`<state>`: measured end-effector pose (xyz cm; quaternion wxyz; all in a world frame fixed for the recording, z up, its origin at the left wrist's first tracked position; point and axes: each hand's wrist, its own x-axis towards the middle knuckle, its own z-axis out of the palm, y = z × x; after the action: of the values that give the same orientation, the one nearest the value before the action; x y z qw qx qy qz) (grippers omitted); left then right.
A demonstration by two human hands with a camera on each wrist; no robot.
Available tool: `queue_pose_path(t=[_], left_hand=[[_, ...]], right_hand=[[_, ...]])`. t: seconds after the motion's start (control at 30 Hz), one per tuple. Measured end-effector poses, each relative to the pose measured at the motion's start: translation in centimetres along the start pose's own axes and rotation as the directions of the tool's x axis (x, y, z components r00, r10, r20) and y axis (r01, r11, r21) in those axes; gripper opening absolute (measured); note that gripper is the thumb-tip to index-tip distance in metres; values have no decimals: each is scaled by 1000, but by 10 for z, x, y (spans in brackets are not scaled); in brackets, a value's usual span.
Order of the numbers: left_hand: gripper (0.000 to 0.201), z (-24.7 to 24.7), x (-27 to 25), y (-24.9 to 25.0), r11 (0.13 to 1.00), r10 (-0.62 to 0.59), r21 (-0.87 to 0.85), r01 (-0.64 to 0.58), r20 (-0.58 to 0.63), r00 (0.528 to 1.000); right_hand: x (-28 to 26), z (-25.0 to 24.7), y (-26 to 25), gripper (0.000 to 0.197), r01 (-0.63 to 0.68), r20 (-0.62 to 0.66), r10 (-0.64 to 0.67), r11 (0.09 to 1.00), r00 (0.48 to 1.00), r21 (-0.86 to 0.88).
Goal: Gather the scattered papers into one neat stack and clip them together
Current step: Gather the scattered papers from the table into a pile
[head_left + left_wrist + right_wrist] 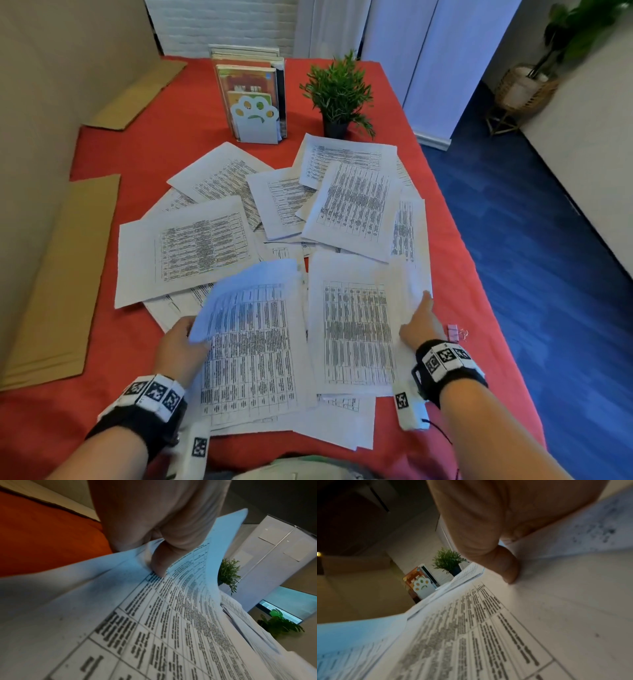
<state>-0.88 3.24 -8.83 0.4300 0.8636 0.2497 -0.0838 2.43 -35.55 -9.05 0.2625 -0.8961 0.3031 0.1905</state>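
Note:
Printed table sheets (pixel 205 246) lie scattered and overlapping on the red tablecloth (pixel 113 346). My left hand (pixel 181 346) grips a bundle of papers (pixel 250 342) at its left edge, thumb (pixel 159 563) on top, and the bundle's far end curls upward. My right hand (pixel 419 325) holds the right edge of a sheet (pixel 356 329) beside the bundle. Its thumb (pixel 506 568) presses the printed page (pixel 488 628), and paper hides the fingers in the right wrist view. A pink binder clip (pixel 452 332) lies on the cloth just right of that hand.
A book stand with a paw-shaped end (pixel 255 116) and a small potted plant (pixel 337 92) stand at the table's far side. Flat cardboard pieces (pixel 58 284) lie along the left. The table's right edge (pixel 479 281) drops to a blue floor.

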Motion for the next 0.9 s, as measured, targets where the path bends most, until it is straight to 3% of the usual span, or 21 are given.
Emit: queue_pose_path(t=[0.1, 0.2, 0.27, 0.37, 0.43, 0.63, 0.77, 0.83, 0.9], left_hand=[[30, -11, 5, -4, 1000, -3, -29, 3, -19, 1000], [34, -23, 11, -9, 996, -40, -82, 35, -61, 997], [32, -30, 13, -10, 984, -76, -168, 64, -68, 995], [19, -40, 19, -11, 989, -66, -139, 57, -62, 996], [20, -41, 20, -3, 990, -44, -134, 36, -57, 997], [32, -11, 8, 41, 955, 58, -296, -22, 115, 992], [12, 14, -1, 71, 923, 89, -384, -2, 210, 974], [13, 20, -5, 84, 872, 95, -484, 75, 316, 944], [20, 18, 3, 82, 791, -15, -578, 201, 310, 951]], right_hand=[[-3, -3, 6, 30, 91, -37, -89, 994, 995, 68], [-8, -8, 12, 15, 152, -49, -145, 971, 988, 186], [-11, -13, 14, 20, 206, -59, -198, 935, 978, 287], [-19, -23, 9, 28, 273, -41, -284, 860, 958, 431], [-23, -23, -2, 31, 289, -26, -322, 807, 946, 515], [-34, 0, -50, 22, 144, 174, -353, 713, 919, 686], [-38, 10, -72, 26, 125, 228, -402, 682, 887, 721], [-35, 14, -76, 28, 155, 217, -408, 704, 887, 693], [-29, 16, -76, 25, 180, 165, -369, 737, 915, 652]])
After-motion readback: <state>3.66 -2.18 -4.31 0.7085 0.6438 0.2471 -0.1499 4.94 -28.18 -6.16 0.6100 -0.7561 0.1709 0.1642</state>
